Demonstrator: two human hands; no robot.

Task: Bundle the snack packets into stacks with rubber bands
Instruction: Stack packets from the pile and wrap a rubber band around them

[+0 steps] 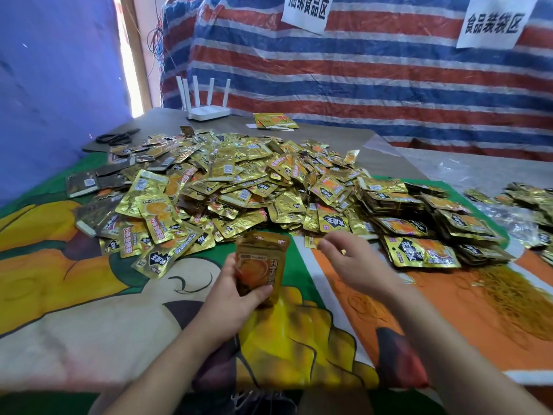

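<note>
From the head camera I see my left hand [239, 290] gripping a small stack of snack packets [261, 265], thumb across the front, held upright just above the cartoon-print cloth [89, 310]. My right hand [348, 259] hovers near the front edge of the big loose heap of gold packets [233, 181], fingers loosely curled; something small glints at them, but I cannot tell whether they pinch it. Bundled stacks [419, 232] sit to the right, touching the heap. A pile of yellow rubber bands [517, 298] lies near them. Scissors [116, 137] and a white router [208, 110] rest at the far table edge.
</note>
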